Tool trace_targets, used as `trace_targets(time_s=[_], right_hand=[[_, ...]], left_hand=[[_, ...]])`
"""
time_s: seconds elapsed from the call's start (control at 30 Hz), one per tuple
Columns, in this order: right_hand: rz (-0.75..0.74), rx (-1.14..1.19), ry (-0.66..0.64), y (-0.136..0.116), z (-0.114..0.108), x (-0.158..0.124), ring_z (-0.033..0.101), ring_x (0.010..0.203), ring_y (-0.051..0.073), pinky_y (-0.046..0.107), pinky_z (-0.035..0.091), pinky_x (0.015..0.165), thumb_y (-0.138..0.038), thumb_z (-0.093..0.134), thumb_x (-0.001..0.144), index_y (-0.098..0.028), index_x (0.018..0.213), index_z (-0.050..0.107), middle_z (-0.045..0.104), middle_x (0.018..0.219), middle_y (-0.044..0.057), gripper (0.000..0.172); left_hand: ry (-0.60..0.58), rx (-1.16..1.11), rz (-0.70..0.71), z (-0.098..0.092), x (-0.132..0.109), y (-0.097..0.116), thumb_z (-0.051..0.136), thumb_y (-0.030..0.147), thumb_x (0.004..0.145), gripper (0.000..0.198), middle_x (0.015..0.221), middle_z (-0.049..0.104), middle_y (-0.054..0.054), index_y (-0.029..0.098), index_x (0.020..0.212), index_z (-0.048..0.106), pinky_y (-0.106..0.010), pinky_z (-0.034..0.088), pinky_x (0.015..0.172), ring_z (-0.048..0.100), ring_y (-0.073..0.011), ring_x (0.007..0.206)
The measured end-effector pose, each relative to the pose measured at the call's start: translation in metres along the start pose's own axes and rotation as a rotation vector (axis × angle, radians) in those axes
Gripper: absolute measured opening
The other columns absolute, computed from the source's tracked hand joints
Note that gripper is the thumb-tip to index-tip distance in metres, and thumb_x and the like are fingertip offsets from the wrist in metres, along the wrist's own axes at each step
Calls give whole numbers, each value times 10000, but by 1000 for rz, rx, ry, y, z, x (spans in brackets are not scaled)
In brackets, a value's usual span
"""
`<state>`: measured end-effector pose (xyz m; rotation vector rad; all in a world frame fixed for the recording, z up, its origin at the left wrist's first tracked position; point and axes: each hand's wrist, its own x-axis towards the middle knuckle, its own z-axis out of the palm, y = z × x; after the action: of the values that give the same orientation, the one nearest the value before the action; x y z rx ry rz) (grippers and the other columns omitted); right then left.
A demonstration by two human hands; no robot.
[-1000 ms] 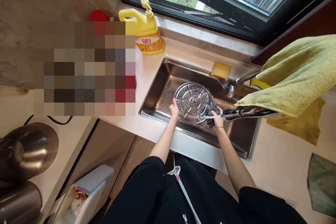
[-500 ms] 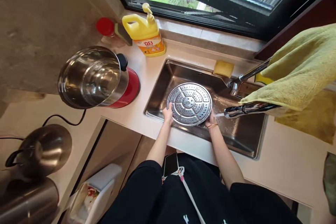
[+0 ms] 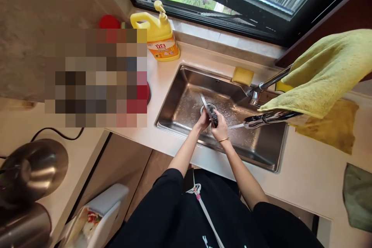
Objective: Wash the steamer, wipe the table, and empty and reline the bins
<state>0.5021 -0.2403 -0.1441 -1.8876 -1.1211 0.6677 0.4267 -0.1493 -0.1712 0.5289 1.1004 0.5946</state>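
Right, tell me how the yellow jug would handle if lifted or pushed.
The yellow jug probably keeps its shape, judging by its moulded handle. Its tall body and raised pump suggest it might tip if pushed high.

Plate: silver metal with a thin bright rim, turned almost edge-on, so its faces scarcely show.
Plate's lean: standing on edge, its far end tipped leftward, its near end covered by the fingers.
Plate's place: within the sink, held by the left grip.
Scrubber: dark, glossy and bunched up.
Scrubber's place: in the right grip, against the plate's right side.
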Motion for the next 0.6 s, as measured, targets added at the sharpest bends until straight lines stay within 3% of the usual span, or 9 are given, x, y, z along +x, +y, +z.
trace_targets(time_s=[0.1, 0.23, 0.33, 0.43, 0.53, 0.6], right_hand=[[-101, -388, -75, -22, -4, -6, 380, 1298, 329, 495, 334, 1060, -136, 526, 787, -281, 1423, 445, 397, 1482, 94, 657], [-189, -569, -143, -25, -10, -18, 361, 1297, 353, 518, 346, 1011, -154, 498, 841, -350, 1454, 398, 391, 1501, 73, 650], [-184, -599, -156, -18, -14, -28, 375, 1292, 346, 516, 356, 991, -151, 496, 855, -366, 1450, 402, 396, 1504, 71, 639], [-258, -535, -283, -10, -21, -33, 355, 1317, 342, 507, 347, 1017, -256, 604, 832, -335, 1434, 436, 370, 1522, 70, 630], [-396, -394, -449, -6, -23, -26, 348, 1327, 317, 490, 318, 1068, -447, 649, 815, -307, 1419, 460, 410, 1500, 46, 648], [-388, -350, -438, -1, -19, -10, 395, 1285, 280, 458, 325, 1073, -465, 561, 885, -321, 1383, 503, 465, 1462, 22, 522]], left_hand=[[-53, -241, -21, 16, -23, 4, 312, 643, 889, 646, 1167, 676, -112, 147, 1094, 672, -379, 463, 981, 577, -257, 1167], [19, -351, 105, 11, -53, 14, 200, 787, 826, 802, 1200, 663, -77, 208, 1150, 650, -362, 494, 937, 594, -239, 1134], [-26, -359, 134, -2, -59, 18, 301, 711, 863, 691, 1184, 672, -87, 185, 1135, 657, -371, 490, 949, 590, -251, 1152], [-47, -342, 26, -15, -53, 12, 437, 531, 894, 489, 1098, 702, -107, 138, 1051, 683, -380, 482, 965, 607, -259, 1129], [-46, -370, -84, -21, -50, -3, 442, 504, 897, 468, 1055, 711, -114, 123, 1018, 686, -382, 481, 974, 618, -256, 1113], [-76, -378, -158, -19, -51, -14, 456, 516, 892, 473, 1061, 708, -116, 123, 1034, 680, -376, 477, 984, 616, -251, 1123]])
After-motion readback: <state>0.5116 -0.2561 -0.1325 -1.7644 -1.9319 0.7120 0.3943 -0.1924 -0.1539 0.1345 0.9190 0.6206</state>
